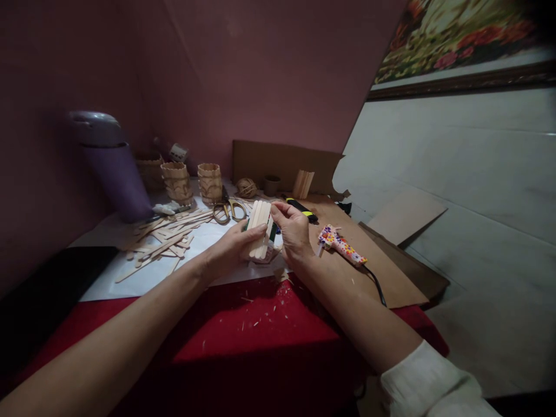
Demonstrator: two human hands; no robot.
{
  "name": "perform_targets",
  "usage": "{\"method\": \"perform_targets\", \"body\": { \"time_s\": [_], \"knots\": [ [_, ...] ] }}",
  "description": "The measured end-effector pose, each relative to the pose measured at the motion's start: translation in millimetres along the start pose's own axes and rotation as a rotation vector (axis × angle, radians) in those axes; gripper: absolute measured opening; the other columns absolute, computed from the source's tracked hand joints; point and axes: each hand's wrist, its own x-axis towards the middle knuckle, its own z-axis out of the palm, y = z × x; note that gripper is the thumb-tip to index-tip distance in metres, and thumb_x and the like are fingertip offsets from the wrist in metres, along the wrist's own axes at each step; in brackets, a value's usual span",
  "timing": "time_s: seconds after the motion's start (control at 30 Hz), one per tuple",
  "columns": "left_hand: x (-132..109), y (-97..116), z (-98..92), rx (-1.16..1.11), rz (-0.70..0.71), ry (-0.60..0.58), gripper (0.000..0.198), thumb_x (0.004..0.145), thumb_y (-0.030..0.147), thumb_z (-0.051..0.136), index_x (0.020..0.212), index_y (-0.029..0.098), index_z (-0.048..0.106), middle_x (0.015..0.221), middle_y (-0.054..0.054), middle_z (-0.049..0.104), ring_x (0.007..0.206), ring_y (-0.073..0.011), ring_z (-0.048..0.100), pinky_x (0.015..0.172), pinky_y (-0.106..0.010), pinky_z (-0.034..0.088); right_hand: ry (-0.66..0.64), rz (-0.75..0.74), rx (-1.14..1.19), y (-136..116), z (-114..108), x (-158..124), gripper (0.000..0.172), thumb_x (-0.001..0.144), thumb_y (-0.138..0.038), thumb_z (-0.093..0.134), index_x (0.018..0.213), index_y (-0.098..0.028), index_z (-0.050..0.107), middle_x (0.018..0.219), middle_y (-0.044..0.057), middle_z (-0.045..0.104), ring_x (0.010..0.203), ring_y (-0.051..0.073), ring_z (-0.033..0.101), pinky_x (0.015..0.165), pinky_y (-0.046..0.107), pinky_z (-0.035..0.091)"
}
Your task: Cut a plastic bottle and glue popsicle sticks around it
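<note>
Above the front of the table, my left hand (238, 242) is closed around a dark green container, its thumb lying across the flat wooden craft sticks (259, 223) that stand side by side on its face. On the right side of the same piece, my right hand (295, 229) pinches the upper part of a single craft stick (269, 227) with thumb and forefinger. That stick leans slightly beside the row. Most of the container is hidden by the sticks and my fingers.
Loose craft sticks (167, 240) lie on white paper at left, near scissors (229, 212) and a purple flask (115, 168). Stick-covered cups (209, 182) and twine (246, 187) stand behind. A yellow-black cutter (302, 211) and a flowered glue gun (341, 244) rest on cardboard (391, 284).
</note>
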Motion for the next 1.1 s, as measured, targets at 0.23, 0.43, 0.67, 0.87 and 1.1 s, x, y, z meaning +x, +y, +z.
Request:
{"method": "perform_targets", "body": {
  "time_s": [0.23,0.43,0.67,0.87,1.1],
  "knots": [
    [2,-6,-1.9,0.071,0.035,0.034,0.049,0.071,0.032,0.081,0.113,0.015,0.06,0.084,-0.005,0.068,0.062,-0.0142,0.064,0.054,-0.024,0.052,-0.003,-0.023,-0.016,2,0,-1,0.023,0.063,-0.027,0.08,0.078,-0.017,0.067,0.074,-0.002,0.066,0.067,0.012,0.059,0.069,0.028,0.049],
    [6,-4,-1.2,0.148,0.086,0.178,0.052,0.064,0.031,0.084,0.107,0.013,0.061,0.081,-0.004,0.068,0.06,-0.0131,0.061,0.051,-0.023,0.049,-0.031,-0.105,-0.087,2,2,0,0.02,0.073,-0.03,0.072,0.088,-0.018,0.067,0.082,0.001,0.068,0.075,0.015,0.061,0.075,0.032,0.05],
    [6,11,-3.6,0.004,0.204,0.325,0.048,0.059,0.031,0.081,0.099,0.012,0.062,0.076,-0.002,0.065,0.06,-0.0141,0.06,0.051,-0.024,0.048,-0.142,-0.634,-0.62,-6,-5,-28,0.017,0.091,-0.026,0.058,0.096,-0.021,0.073,0.098,0.007,0.065,0.098,0.022,0.059,0.091,0.041,0.046],
    [2,13,-2.2,0.0,0.304,0.346,0.051,0.062,0.034,0.084,0.103,0.015,0.06,0.081,-0.002,0.066,0.066,-0.0135,0.06,0.059,-0.024,0.05,-0.228,-0.887,-0.823,-5,-4,-48,0.025,0.093,-0.017,0.057,0.111,-0.024,0.074,0.099,0.007,0.063,0.098,0.022,0.056,0.09,0.043,0.046],
    [1,11,-2.6,0.018,0.29,0.288,0.049,0.065,0.037,0.085,0.102,0.015,0.061,0.082,-0.002,0.065,0.067,-0.0135,0.06,0.058,-0.023,0.049,-0.255,-0.884,-0.797,-3,-6,-47,0.029,0.094,-0.015,0.055,0.115,-0.024,0.073,0.101,0.009,0.06,0.1,0.023,0.054,0.089,0.045,0.047]
  ]
}}
